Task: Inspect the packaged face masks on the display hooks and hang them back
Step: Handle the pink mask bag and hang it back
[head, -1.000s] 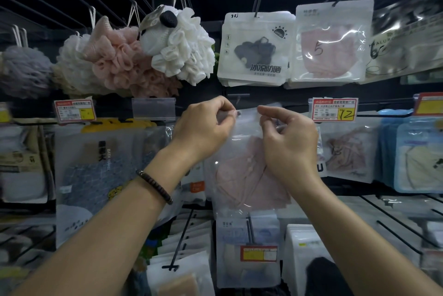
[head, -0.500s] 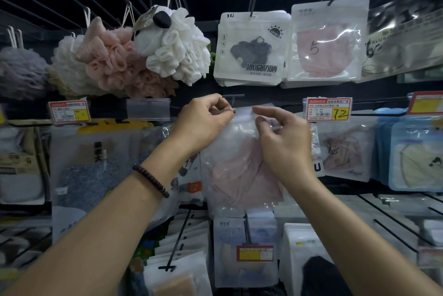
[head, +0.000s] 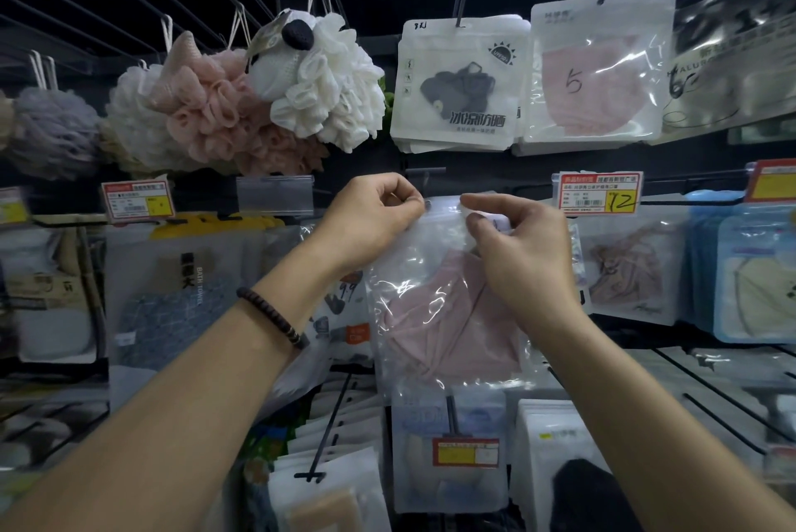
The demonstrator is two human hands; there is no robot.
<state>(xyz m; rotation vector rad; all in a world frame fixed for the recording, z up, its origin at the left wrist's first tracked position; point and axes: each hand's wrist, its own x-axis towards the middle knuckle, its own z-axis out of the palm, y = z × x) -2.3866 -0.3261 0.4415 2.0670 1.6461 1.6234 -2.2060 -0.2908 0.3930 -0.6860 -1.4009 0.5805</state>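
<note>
A clear packet with a pink face mask (head: 435,316) hangs in front of me at mid-height. My left hand (head: 372,221) pinches its top left corner, right beside the small hanging hole. My right hand (head: 523,255) pinches the top right edge, fingers curled over the plastic. A short black display hook (head: 424,174) sticks out just above the packet's top edge; whether the hole sits on it is unclear. More packaged masks hang above: a black mask in a white packet (head: 458,87) and a pink mask packet (head: 598,70) marked 5.
Bath puffs (head: 267,100) in white, pink and grey hang at upper left. Price tags (head: 601,197) sit on the rail. Towel packets (head: 172,294) hang on the left, more mask packets (head: 629,268) on the right and further packets (head: 452,454) below. Long black hooks jut toward me.
Both hands with the pink mask packet stay at the same hook. The packet's top edge has been lifted a little closer to the hook tip.
</note>
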